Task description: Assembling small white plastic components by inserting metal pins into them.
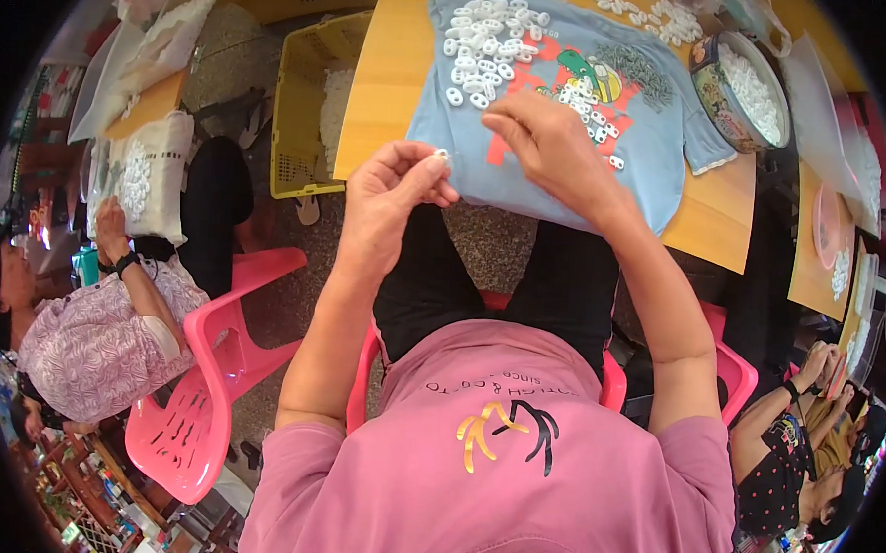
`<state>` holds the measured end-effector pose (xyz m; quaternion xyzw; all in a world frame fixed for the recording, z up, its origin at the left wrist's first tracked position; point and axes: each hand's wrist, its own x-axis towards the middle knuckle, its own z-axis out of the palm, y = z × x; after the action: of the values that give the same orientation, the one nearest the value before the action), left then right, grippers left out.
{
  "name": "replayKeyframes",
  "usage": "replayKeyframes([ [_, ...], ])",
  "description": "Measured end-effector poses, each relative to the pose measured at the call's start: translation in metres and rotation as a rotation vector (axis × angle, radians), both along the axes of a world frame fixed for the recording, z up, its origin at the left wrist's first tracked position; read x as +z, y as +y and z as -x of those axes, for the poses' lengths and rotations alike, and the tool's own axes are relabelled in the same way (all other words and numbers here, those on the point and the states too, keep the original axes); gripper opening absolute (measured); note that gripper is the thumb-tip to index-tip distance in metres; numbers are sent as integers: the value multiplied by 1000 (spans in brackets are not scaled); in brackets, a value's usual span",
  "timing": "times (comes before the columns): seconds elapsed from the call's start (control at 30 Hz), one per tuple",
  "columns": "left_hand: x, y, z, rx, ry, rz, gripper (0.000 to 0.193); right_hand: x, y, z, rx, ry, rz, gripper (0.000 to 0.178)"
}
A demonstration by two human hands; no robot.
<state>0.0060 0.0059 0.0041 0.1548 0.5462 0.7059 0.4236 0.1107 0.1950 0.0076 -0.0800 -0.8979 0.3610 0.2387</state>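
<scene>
Wooden table (393, 67) | left hand (392, 200) pinches small white ring (441, 156) (plastic, oval)

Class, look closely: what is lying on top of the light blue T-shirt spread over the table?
On the light blue T-shirt lie small white plastic pieces, some grey bits, and the right hand. The hand partly covers its print.

White: the small ring (441, 156) pinched in the left grip (399, 188), and the loose rings (488, 43) heaped just beyond the right grip (548, 143). Pale blue: the shirt (666, 158) under both grips, printed in red, green and yellow. Yellow-ochre: the bench (393, 67) below it. Yellow: the perforated crate (302, 102) left of the left grip. Pink: the chair (201, 394) further left. Patterned, multicoloured: the round tin (713, 91) right of the right grip, filled with white pieces.
</scene>
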Motion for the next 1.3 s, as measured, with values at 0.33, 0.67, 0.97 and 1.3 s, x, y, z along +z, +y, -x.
replayKeyframes([
  [0.33,-5,-8,7,60,12,-40,15,-19,8,34,-206,-224,-348,20],
  [0.67,18,23,-16,53,7,-174,16,30,-3,-17,-62,-115,1230,28],
  [0.97,30,36,-38,13,72,-320,16,48,-20,-44,-55,103,1178,28],
  [1.3,37,44,-46,-2,9,-327,17,39,-24,-62,-148,121,893,21],
])
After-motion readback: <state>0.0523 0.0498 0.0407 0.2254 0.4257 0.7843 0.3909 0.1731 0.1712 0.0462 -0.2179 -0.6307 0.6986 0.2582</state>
